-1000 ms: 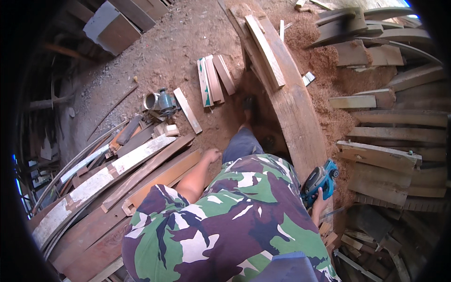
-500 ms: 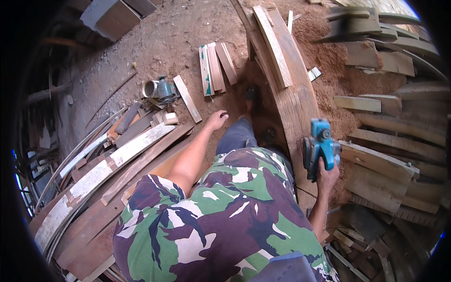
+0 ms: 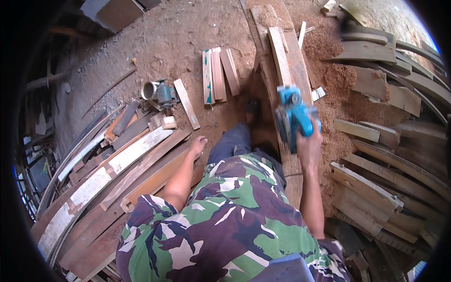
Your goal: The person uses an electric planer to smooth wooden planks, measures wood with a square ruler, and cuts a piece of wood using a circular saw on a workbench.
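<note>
My right hand (image 3: 310, 141) is wrapped round the handle of a blue electric hand planer (image 3: 293, 115). The planer is over the long wooden plank bench (image 3: 293, 176), close to the near end of a pale wood strip (image 3: 281, 56) lying on it. A gap between planer and wood cannot be judged. Hanging to the left of my body, my left hand (image 3: 199, 144) has loosely bent fingers and no visible object in it. Nearest to it is a short pale board (image 3: 186, 103) on the ground.
Several cut strips (image 3: 217, 75) lie on the dirt floor ahead. A greenish machine part (image 3: 163, 93) sits left of them. Long planks (image 3: 117, 162) are stacked at my left. Curved boards (image 3: 376, 127) and sawdust (image 3: 324, 66) are on the right.
My right hand has brought the planer leftward and forward, from the bench's right edge to over it. My left hand has dropped back and left, toward my body.
</note>
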`<state>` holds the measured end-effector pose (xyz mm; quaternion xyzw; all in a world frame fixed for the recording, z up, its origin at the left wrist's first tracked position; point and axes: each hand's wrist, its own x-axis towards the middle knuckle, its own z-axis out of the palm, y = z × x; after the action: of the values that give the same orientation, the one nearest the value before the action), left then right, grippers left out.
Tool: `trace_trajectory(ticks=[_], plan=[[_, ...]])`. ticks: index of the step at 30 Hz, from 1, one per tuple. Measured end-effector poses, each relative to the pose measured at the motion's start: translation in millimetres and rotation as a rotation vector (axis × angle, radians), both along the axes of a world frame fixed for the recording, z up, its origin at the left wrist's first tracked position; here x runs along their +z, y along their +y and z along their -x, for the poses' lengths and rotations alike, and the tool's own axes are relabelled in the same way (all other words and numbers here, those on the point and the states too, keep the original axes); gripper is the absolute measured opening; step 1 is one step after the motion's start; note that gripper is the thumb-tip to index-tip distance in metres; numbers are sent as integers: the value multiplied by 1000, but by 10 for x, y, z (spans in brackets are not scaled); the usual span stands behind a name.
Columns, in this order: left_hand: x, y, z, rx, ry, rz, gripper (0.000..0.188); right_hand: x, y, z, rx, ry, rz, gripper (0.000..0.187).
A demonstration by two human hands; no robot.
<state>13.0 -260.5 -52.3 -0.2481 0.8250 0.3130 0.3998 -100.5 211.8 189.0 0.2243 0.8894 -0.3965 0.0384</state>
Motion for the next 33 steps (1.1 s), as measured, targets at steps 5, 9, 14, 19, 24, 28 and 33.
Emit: trace_trajectory(ticks=[5, 9, 14, 19, 24, 28, 33], plan=[[-13, 9, 645, -37, 177, -17, 53, -284, -236, 1730, 110, 196, -79, 37], [122, 299, 1240, 9, 318, -110, 49, -228, -326, 2484, 116, 215, -153, 36], [175, 346, 1037, 67, 419, -135, 47, -169, -198, 1267, 145, 140, 19, 39], [-265, 37, -165, 109, 172, -20, 48, 6, 110, -754, 31, -43, -29, 54], [-339, -91, -1253, 42, -230, 35, 51, 1, -63, -52, -18, -2, 2, 44], [-255, -48, -1250, 37, -248, -15, 56, -188, -296, 1350, 132, 229, -107, 33], [-233, 341, 151, 156, 117, -65, 51, -265, -137, 2413, 95, 173, -202, 31]])
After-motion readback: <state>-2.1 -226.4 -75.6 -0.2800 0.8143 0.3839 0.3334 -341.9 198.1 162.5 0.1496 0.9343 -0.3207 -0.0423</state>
